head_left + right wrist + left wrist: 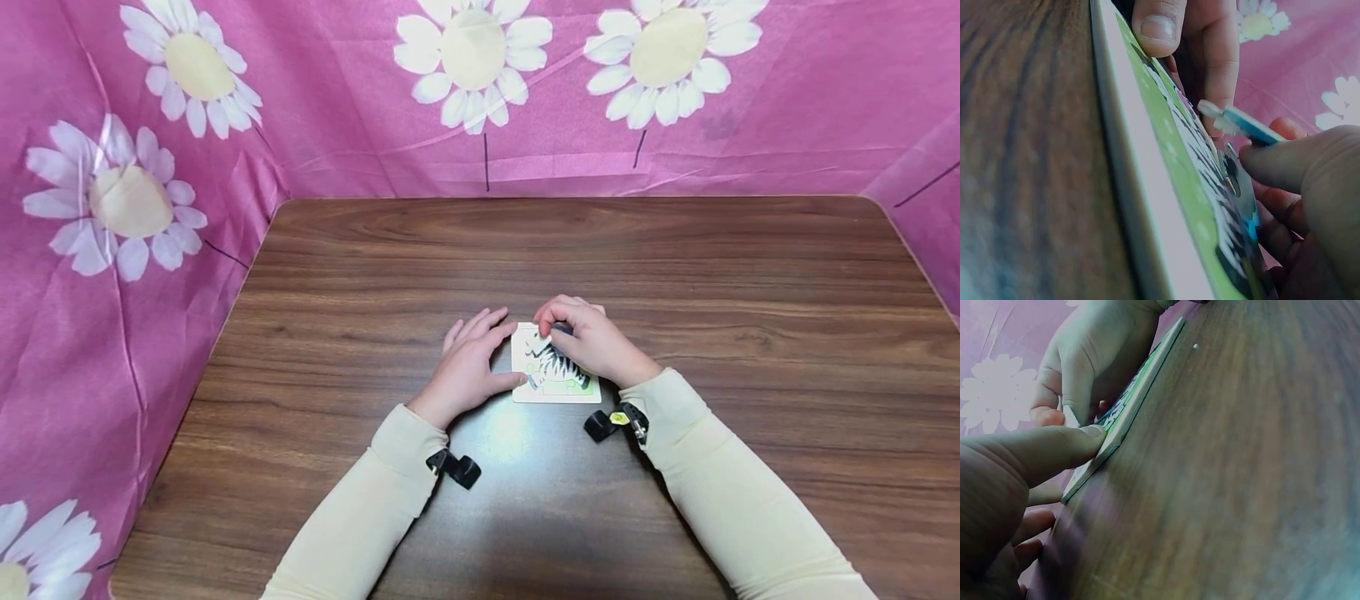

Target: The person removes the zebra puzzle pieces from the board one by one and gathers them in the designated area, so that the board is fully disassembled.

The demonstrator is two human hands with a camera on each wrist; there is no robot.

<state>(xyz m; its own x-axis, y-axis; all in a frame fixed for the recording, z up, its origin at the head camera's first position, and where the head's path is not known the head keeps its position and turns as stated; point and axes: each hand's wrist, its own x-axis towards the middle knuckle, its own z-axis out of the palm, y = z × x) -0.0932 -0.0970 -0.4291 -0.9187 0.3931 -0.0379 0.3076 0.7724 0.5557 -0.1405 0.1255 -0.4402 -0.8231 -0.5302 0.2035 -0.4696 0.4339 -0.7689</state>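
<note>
A small square jigsaw puzzle (551,397) with a zebra on a green background and a pale border lies on the table. My left hand (467,368) is at its left side, fingers spread and fairly straight. The thumb (1088,439) touches the puzzle's edge in the left wrist view. My right hand (596,340) is over the upper part of the puzzle, pinching a puzzle piece (1250,127) between thumb and fingers. That piece is tilted above the board in the right wrist view. Much of the zebra's back is hidden under the right hand.
The brown wood-grain table (360,275) extends all around the puzzle. Pink cloth with white daisies (337,92) hangs behind and to the left. A black wrist device (457,468) is strapped to the left sleeve, another wrist device (600,425) to the right.
</note>
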